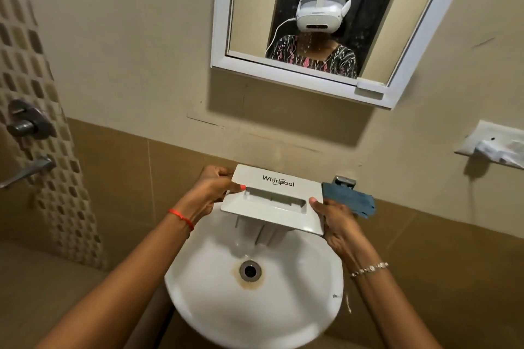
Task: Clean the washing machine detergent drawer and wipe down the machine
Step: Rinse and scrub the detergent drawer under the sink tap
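Holding the detergent drawer (276, 198) over the sink (198, 306), ready for rinsing.

Both hands, left hand (208, 193) and right hand (337, 221), have their fingers closed on the front panel's ends, keeping the drawer level with its body hanging toward the drain (250, 270), likely so drips fall into the basin. A blue cloth (350, 200) waits by the tap (344, 181), within reach for wiping.

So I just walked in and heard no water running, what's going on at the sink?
A person holds a white detergent drawer over the sink, the left hand and right hand gripping its front panel at either end. A blue cloth lies beside the tap. No water shows in the basin.
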The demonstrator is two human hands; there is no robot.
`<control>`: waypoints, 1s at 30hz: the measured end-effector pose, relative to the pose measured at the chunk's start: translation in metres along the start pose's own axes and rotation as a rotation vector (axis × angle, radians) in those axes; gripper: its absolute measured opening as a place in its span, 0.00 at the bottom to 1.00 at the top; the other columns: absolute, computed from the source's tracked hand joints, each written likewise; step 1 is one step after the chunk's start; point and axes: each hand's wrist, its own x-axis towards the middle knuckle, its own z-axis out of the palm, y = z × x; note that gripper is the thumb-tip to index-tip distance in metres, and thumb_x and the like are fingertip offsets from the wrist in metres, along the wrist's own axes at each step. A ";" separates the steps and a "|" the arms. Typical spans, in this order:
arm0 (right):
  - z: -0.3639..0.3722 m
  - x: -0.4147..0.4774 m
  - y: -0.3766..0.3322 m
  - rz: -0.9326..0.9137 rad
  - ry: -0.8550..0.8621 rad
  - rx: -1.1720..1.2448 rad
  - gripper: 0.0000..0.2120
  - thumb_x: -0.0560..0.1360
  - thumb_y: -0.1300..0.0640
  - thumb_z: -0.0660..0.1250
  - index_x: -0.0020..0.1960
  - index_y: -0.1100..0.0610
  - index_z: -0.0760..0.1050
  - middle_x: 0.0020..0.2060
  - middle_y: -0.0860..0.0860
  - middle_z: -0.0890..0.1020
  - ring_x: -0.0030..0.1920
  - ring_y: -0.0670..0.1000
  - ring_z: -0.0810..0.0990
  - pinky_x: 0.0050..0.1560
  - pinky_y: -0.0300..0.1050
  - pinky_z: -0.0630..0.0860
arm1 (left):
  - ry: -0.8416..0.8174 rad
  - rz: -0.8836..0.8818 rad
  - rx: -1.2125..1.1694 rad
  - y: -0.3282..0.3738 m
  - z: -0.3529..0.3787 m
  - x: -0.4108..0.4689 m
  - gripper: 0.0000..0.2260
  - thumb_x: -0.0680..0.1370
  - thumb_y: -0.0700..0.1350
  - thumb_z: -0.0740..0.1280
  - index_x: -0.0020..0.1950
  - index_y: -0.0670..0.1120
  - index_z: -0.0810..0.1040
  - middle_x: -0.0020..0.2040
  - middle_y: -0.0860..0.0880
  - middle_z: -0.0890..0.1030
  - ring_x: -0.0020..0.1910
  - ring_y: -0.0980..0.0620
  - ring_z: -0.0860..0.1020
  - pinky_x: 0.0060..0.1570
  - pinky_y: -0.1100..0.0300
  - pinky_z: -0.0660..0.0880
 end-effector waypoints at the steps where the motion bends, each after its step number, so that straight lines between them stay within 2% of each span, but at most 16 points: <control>1: 0.000 0.000 0.000 0.002 -0.011 0.006 0.14 0.76 0.66 0.63 0.61 0.67 0.71 0.47 0.59 0.81 0.35 0.53 0.83 0.34 0.49 0.81 | 0.006 -0.003 0.008 -0.002 0.000 0.001 0.18 0.70 0.28 0.68 0.58 0.37 0.77 0.37 0.51 0.82 0.28 0.59 0.80 0.26 0.69 0.75; 3: -0.005 0.001 -0.002 -0.021 -0.038 0.028 0.14 0.76 0.66 0.63 0.61 0.67 0.72 0.50 0.61 0.81 0.37 0.54 0.83 0.37 0.52 0.82 | -0.004 0.023 -0.049 -0.004 -0.002 -0.001 0.18 0.70 0.28 0.69 0.57 0.40 0.78 0.35 0.54 0.84 0.29 0.60 0.81 0.25 0.70 0.73; 6: -0.012 0.001 -0.004 -0.065 -0.059 0.074 0.12 0.76 0.66 0.63 0.59 0.66 0.73 0.48 0.61 0.82 0.38 0.54 0.83 0.38 0.52 0.82 | -0.075 0.074 -0.185 -0.008 -0.004 -0.004 0.21 0.69 0.27 0.68 0.59 0.43 0.75 0.47 0.51 0.84 0.37 0.59 0.83 0.29 0.68 0.76; 8: -0.009 0.002 -0.001 -0.044 -0.050 0.051 0.14 0.76 0.67 0.62 0.61 0.67 0.72 0.45 0.58 0.82 0.34 0.51 0.84 0.34 0.48 0.82 | -0.131 0.046 -0.206 -0.014 0.002 -0.004 0.24 0.69 0.25 0.67 0.64 0.40 0.72 0.54 0.46 0.81 0.40 0.56 0.83 0.34 0.66 0.79; 9: -0.009 0.002 0.000 -0.024 -0.047 0.038 0.14 0.77 0.67 0.62 0.62 0.68 0.71 0.45 0.57 0.82 0.33 0.50 0.84 0.34 0.46 0.82 | -0.141 0.022 -0.205 -0.018 0.004 -0.004 0.26 0.69 0.25 0.67 0.66 0.38 0.71 0.55 0.44 0.81 0.39 0.55 0.83 0.35 0.65 0.79; 13: -0.018 0.001 -0.002 0.000 -0.092 0.003 0.14 0.76 0.65 0.63 0.61 0.66 0.73 0.49 0.59 0.83 0.39 0.52 0.84 0.38 0.49 0.82 | -0.142 0.023 -0.272 -0.025 0.002 -0.003 0.25 0.68 0.25 0.67 0.64 0.38 0.72 0.54 0.43 0.82 0.41 0.53 0.84 0.36 0.63 0.80; 16: -0.029 -0.004 -0.004 0.004 -0.175 0.004 0.15 0.74 0.69 0.63 0.61 0.66 0.73 0.53 0.61 0.82 0.45 0.56 0.83 0.38 0.50 0.82 | -0.167 0.034 -0.313 -0.023 0.001 -0.006 0.21 0.69 0.23 0.64 0.57 0.42 0.75 0.46 0.48 0.85 0.41 0.53 0.84 0.36 0.61 0.81; 18: -0.033 -0.006 -0.005 0.017 -0.219 0.012 0.17 0.72 0.73 0.64 0.60 0.65 0.73 0.52 0.61 0.82 0.44 0.57 0.84 0.36 0.49 0.82 | -0.181 0.027 -0.343 -0.022 0.001 -0.007 0.21 0.68 0.22 0.64 0.55 0.43 0.75 0.45 0.49 0.85 0.41 0.52 0.84 0.38 0.59 0.81; 21: -0.038 -0.009 -0.007 -0.004 -0.242 -0.042 0.20 0.70 0.76 0.65 0.59 0.64 0.73 0.48 0.60 0.84 0.41 0.55 0.85 0.33 0.46 0.80 | -0.209 0.011 -0.354 -0.024 -0.001 -0.006 0.26 0.63 0.21 0.67 0.56 0.42 0.74 0.49 0.48 0.84 0.44 0.50 0.84 0.39 0.56 0.82; 23: -0.041 -0.010 -0.008 -0.034 -0.239 -0.077 0.21 0.68 0.76 0.66 0.59 0.63 0.73 0.47 0.59 0.84 0.41 0.55 0.85 0.32 0.45 0.80 | -0.218 -0.006 -0.332 -0.024 -0.004 -0.006 0.27 0.65 0.21 0.66 0.58 0.43 0.73 0.53 0.47 0.83 0.45 0.50 0.83 0.39 0.55 0.82; 25: -0.043 -0.010 -0.008 -0.079 -0.233 -0.143 0.22 0.67 0.77 0.67 0.57 0.61 0.74 0.45 0.57 0.85 0.41 0.54 0.85 0.32 0.45 0.80 | -0.229 0.000 -0.277 -0.025 -0.005 -0.006 0.26 0.66 0.20 0.64 0.58 0.43 0.73 0.52 0.48 0.83 0.45 0.51 0.84 0.36 0.56 0.82; 30: -0.041 -0.011 -0.001 -0.249 -0.156 -0.327 0.24 0.63 0.79 0.70 0.50 0.55 0.75 0.44 0.53 0.84 0.42 0.51 0.83 0.30 0.40 0.78 | -0.166 0.061 -0.096 -0.030 -0.004 -0.006 0.23 0.63 0.18 0.66 0.45 0.44 0.72 0.43 0.49 0.83 0.40 0.52 0.83 0.32 0.57 0.81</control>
